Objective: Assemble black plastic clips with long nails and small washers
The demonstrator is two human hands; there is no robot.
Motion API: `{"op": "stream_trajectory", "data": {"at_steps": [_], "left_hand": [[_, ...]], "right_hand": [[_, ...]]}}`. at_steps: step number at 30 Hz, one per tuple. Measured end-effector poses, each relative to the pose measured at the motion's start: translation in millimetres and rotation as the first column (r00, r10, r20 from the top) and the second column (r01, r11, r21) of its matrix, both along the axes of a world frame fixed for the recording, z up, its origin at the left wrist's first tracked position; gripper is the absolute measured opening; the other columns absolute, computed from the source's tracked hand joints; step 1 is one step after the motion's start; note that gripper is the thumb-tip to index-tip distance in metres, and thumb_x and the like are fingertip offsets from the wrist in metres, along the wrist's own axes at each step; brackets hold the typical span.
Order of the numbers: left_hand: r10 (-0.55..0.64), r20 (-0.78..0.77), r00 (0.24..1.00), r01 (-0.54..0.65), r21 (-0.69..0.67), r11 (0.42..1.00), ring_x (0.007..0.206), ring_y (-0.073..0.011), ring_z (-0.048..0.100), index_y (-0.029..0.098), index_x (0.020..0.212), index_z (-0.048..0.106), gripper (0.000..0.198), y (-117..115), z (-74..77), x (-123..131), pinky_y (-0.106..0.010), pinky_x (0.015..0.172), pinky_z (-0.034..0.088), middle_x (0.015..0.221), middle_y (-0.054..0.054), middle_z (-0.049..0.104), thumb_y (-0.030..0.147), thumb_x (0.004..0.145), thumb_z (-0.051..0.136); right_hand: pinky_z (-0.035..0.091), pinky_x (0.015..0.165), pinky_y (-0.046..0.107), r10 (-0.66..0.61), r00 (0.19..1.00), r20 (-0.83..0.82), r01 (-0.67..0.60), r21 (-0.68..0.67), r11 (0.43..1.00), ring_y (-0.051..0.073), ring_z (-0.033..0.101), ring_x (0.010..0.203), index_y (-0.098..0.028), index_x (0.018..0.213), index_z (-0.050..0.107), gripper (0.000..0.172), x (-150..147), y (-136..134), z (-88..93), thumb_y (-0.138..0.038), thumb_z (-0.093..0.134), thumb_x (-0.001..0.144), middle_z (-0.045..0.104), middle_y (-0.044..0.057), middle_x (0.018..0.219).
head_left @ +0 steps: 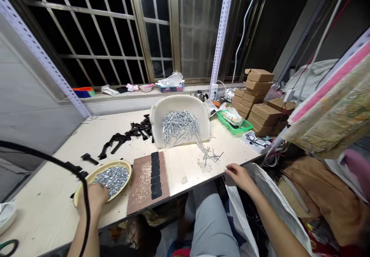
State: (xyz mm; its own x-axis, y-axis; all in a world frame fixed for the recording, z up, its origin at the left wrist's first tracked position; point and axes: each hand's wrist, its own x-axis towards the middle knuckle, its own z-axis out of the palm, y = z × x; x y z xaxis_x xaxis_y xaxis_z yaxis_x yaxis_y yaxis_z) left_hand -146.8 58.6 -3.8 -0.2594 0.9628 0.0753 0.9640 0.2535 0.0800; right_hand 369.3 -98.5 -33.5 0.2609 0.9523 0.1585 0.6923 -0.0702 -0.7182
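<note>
Small silvery metal pieces [117, 178] are heaped in a yellow plate [91, 177], right at the left hand [96, 198]. Left hand is down over the plate's near-left part, touching the pieces; fingertips hidden, can't tell if they are together or apart, or gripping any piece. Black cable [86, 207] crosses in front of the left wrist. Brown board [141, 180] just right of the left hand and plate, bearing pale specks and a row of black pads [155, 178] along its right part. Black plastic parts [123, 135] scattered beyond the left hand, up to the tub.

Right hand [238, 174] is at the front edge of the desk [185, 164], fingers bent; can't tell whether the tips meet. Loose metal pins [211, 155] lie just beyond it, to its left, trailing from the tub. White tub [180, 101], ahead of and between both hands, holds a pile of metal pins [180, 124], mouth facing the person. Green basket [239, 130] beyond the right hand, with stacked cardboard boxes [260, 114] farther off to its right. White sack [274, 193] just below and right of the right hand, dark contents.
</note>
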Motion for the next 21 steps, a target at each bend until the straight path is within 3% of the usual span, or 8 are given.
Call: {"op": "stream_trajectory", "data": {"at_steps": [2,6,9,12,16,19,21], "left_hand": [[-0.001,0.004,1.0,0.001,0.029,1.0,0.068,-0.0275,0.058,0.014,0.057,0.058,0.019,-2.3,0.4,2.2,-0.032,0.056,0.042,0.066,-0.013,0.062,0.026,0.068,0.048],[0.006,0.029,1.0,-0.01,0.161,0.987,0.077,-0.0279,0.059,0.01,0.076,0.06,0.026,-9.9,-2.8,3.4,-0.033,0.063,0.042,0.078,-0.017,0.063,0.025,0.077,0.038],[0.051,0.08,0.995,-0.069,0.232,0.97,0.076,-0.0261,0.059,0.011,0.086,0.057,0.03,-16.8,-9.2,0.2,-0.032,0.066,0.041,0.078,-0.015,0.063,0.027,0.082,0.031],[0.005,0.103,0.995,-0.027,0.209,0.977,0.078,-0.025,0.058,0.011,0.086,0.056,0.029,-21.0,-11.4,-1.1,-0.032,0.069,0.041,0.08,-0.013,0.062,0.025,0.082,0.032],[-0.075,0.022,0.997,0.067,0.245,0.967,0.093,-0.0285,0.053,0.005,0.104,0.051,0.038,-3.9,1.8,4.7,-0.035,0.079,0.039,0.098,-0.018,0.057,0.032,0.082,0.036],[-0.109,-0.01,0.994,0.108,0.243,0.964,0.102,-0.029,0.049,0.006,0.115,0.044,0.047,38.7,19.4,6.9,-0.036,0.083,0.038,0.109,-0.019,0.052,0.038,0.083,0.035],[-0.054,-0.02,0.998,0.056,0.14,0.989,0.106,-0.0294,0.046,0.008,0.117,0.043,0.046,78.7,27.6,2.5,-0.036,0.084,0.037,0.112,-0.019,0.049,0.037,0.083,0.034]], "right_hand": [[0.045,0.07,0.027,0.172,0.985,0.028,-0.173,0.051,0.984,0.018,0.059,0.078,-0.017,0.086,0.062,0.021,-33.8,46.9,10.8,-0.032,0.049,0.081,0.064,0.006,0.085],[0.043,0.072,0.026,0.422,0.891,0.167,-0.438,0.077,0.896,0.016,0.057,0.078,-0.016,0.086,0.062,0.012,-106.8,135.1,20.0,-0.023,0.053,0.081,0.062,0.005,0.084],[0.041,0.075,0.028,0.508,0.84,0.192,-0.527,0.067,0.847,0.017,0.056,0.081,-0.017,0.088,0.062,0.011,-158.2,187.7,18.8,-0.019,0.057,0.079,0.062,0.006,0.087],[0.041,0.077,0.03,0.531,0.825,0.195,-0.555,0.094,0.827,0.018,0.055,0.084,-0.015,0.092,0.061,0.015,-201.3,228.4,21.5,-0.017,0.057,0.078,0.06,0.008,0.092],[0.041,0.078,0.03,0.563,0.803,0.196,-0.591,0.131,0.796,0.017,0.055,0.083,-0.014,0.098,0.058,0.018,-242.6,257.9,31.3,-0.018,0.054,0.081,0.058,0.008,0.097],[0.042,0.076,0.028,0.6,0.774,0.202,-0.629,0.137,0.765,0.016,0.056,0.082,-0.016,0.099,0.057,0.019,-255.5,256.8,34.4,-0.022,0.053,0.082,0.058,0.007,0.097],[0.043,0.074,0.027,0.633,0.747,0.204,-0.662,0.133,0.738,0.015,0.056,0.081,-0.018,0.098,0.056,0.017,-250.2,247.6,33.4,-0.023,0.052,0.083,0.058,0.005,0.095]]}}
